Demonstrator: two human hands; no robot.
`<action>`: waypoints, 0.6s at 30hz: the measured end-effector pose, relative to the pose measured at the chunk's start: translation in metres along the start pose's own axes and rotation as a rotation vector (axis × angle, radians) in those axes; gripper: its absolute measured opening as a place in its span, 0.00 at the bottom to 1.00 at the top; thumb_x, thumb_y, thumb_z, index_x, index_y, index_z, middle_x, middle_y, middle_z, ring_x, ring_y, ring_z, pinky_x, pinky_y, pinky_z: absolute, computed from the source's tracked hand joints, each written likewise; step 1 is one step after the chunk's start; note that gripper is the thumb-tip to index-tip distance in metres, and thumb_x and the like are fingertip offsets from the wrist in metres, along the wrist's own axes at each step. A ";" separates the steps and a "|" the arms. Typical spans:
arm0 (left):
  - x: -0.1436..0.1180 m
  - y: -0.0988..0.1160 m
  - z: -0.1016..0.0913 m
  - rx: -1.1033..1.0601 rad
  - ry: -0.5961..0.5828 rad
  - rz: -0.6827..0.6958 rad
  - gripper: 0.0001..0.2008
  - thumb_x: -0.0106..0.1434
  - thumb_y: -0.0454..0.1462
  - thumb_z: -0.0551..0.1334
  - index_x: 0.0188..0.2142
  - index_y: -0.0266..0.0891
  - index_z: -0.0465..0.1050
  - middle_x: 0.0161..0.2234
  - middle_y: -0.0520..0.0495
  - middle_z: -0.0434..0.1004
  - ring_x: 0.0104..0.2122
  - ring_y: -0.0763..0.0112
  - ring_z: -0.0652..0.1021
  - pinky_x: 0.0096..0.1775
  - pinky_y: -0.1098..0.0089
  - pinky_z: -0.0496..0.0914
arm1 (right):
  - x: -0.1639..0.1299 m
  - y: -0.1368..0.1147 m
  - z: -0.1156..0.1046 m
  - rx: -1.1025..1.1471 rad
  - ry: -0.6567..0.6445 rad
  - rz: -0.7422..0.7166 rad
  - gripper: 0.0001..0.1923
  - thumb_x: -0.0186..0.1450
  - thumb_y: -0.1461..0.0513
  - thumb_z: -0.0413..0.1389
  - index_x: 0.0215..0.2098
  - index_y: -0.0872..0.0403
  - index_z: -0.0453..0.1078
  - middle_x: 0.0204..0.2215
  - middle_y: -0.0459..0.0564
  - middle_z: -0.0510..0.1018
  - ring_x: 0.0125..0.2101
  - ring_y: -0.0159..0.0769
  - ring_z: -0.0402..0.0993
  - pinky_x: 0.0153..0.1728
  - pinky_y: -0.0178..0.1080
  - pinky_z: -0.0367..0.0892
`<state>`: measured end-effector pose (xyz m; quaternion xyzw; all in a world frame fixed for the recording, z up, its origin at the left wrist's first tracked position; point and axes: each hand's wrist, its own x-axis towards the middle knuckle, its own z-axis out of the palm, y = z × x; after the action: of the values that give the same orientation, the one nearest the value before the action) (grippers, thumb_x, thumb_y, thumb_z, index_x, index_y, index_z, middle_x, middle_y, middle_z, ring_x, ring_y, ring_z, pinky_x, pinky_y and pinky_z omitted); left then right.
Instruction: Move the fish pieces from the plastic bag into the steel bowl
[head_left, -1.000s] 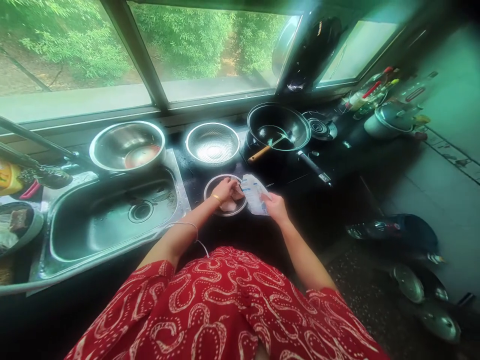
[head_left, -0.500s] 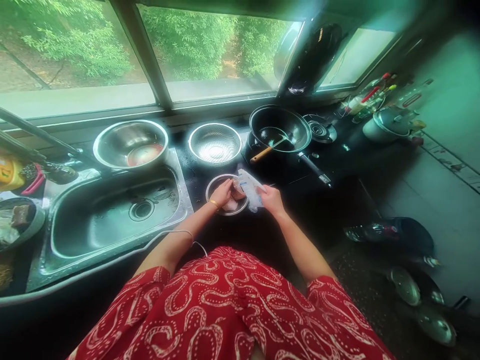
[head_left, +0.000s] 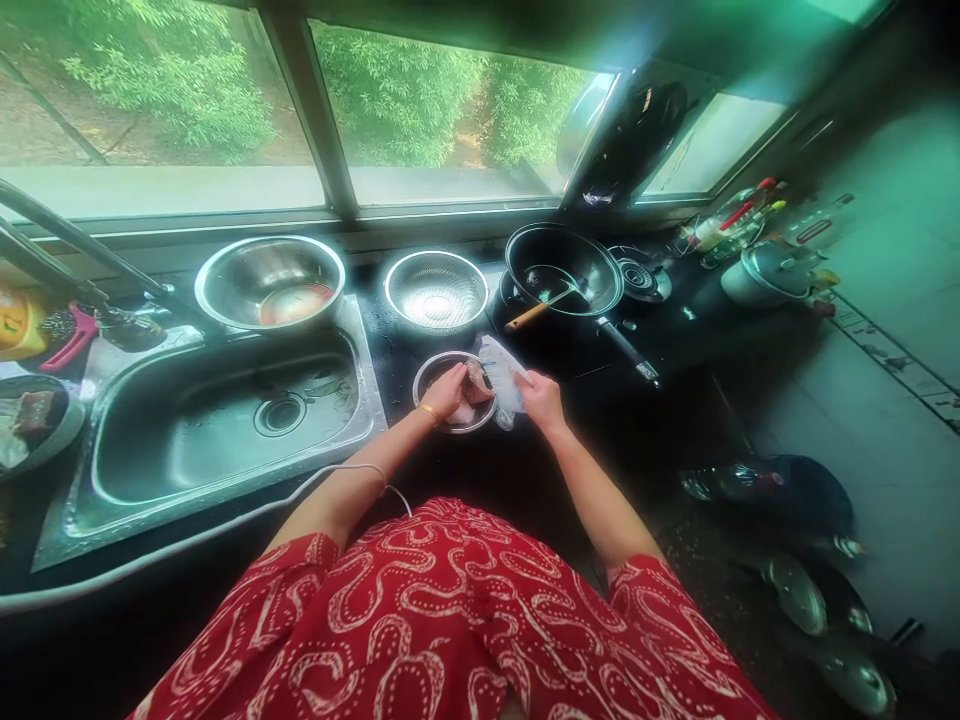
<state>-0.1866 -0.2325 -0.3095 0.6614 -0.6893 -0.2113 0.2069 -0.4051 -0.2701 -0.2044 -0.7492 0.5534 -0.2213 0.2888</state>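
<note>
Kitchen counter (head_left: 420,470) under a window, dark top, sink (head_left: 225,420) at left. Left hand (head_left: 445,392) sits in a small metal bowl (head_left: 431,372), fingers curled around a piece of meat (head_left: 475,384). Right hand (head_left: 541,398) just beside the bowl's right rim, fingers pinching a clear plastic bag (head_left: 502,375). Colander (head_left: 436,291) behind the bowl, wok (head_left: 562,268) on the stove, big steel bowl (head_left: 270,281) at the sink's back edge

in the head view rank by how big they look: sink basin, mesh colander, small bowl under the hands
1. sink basin
2. mesh colander
3. small bowl, though it is partly covered by the left hand
</note>
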 end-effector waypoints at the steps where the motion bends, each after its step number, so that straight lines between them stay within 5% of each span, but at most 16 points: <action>1: 0.000 -0.001 0.001 -0.005 0.001 0.004 0.28 0.63 0.30 0.49 0.63 0.27 0.58 0.65 0.34 0.55 0.64 0.62 0.59 0.65 0.62 0.53 | 0.000 0.000 0.000 -0.007 -0.005 0.005 0.20 0.64 0.50 0.49 0.23 0.55 0.68 0.19 0.46 0.68 0.22 0.29 0.57 0.25 0.34 0.49; 11: 0.004 0.001 0.000 0.007 0.012 0.044 0.27 0.63 0.30 0.48 0.62 0.25 0.58 0.64 0.31 0.55 0.64 0.60 0.59 0.64 0.60 0.55 | -0.005 0.011 -0.002 -0.015 -0.023 0.003 0.20 0.63 0.49 0.49 0.23 0.55 0.69 0.19 0.46 0.68 0.22 0.29 0.58 0.25 0.34 0.50; 18: -0.002 0.015 -0.002 0.191 -0.074 0.276 0.28 0.62 0.30 0.53 0.63 0.30 0.59 0.65 0.34 0.55 0.66 0.56 0.53 0.64 0.53 0.51 | -0.034 0.032 -0.011 0.090 -0.056 0.035 0.23 0.62 0.46 0.49 0.25 0.55 0.71 0.20 0.47 0.70 0.23 0.31 0.60 0.24 0.33 0.54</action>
<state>-0.1977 -0.2295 -0.2989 0.5687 -0.7978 -0.1385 0.1448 -0.4442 -0.2469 -0.2180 -0.7317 0.5475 -0.2200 0.3412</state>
